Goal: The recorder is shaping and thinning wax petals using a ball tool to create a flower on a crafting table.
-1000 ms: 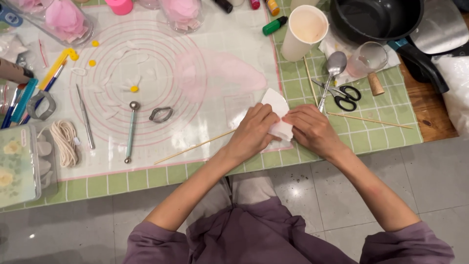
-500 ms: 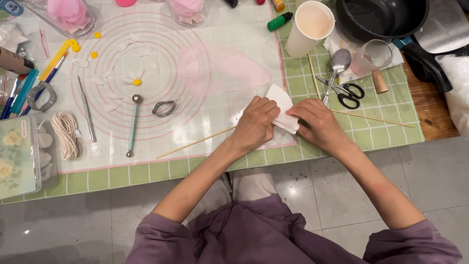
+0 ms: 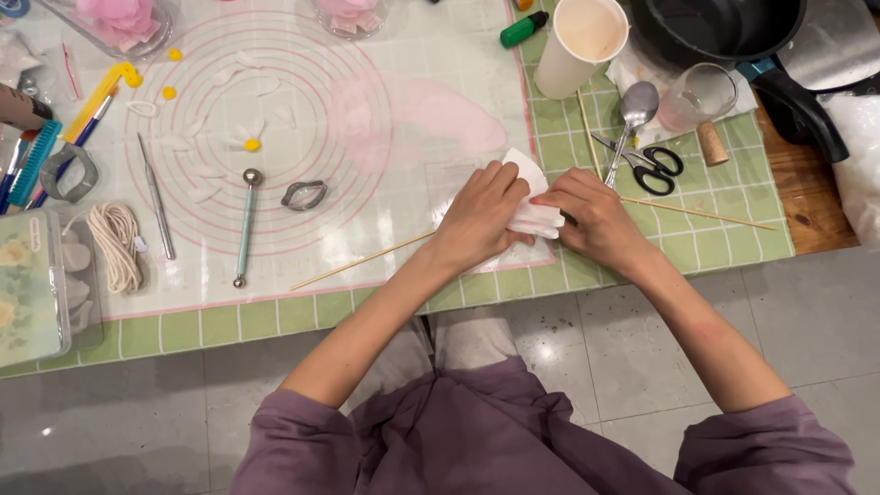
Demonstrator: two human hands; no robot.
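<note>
Both my hands meet over a folded white tissue point(image 3: 536, 216) on the translucent mat point(image 3: 385, 110). My left hand point(image 3: 481, 215) curls over the tissue's left side and grips it. My right hand point(image 3: 596, 215) pinches its right edge with the fingertips. A thin wooden skewer point(image 3: 362, 261) runs out from under my left wrist toward the lower left. Another skewer point(image 3: 706, 213) lies to the right of my right hand.
Black-handled scissors point(image 3: 646, 165), a spoon point(image 3: 634, 110), a paper cup point(image 3: 582, 41), a small glass point(image 3: 698, 93), a cork point(image 3: 712, 144) and a dark pan point(image 3: 724, 27) stand at the back right. A ball tool point(image 3: 245, 225), a metal cutter point(image 3: 304, 194), string point(image 3: 115, 243) and a clear box point(image 3: 32, 284) lie left.
My hands have stayed on the tissue and shifted only slightly, working its folds. The view has tilted a little, so the table things sit lower in frame.
</note>
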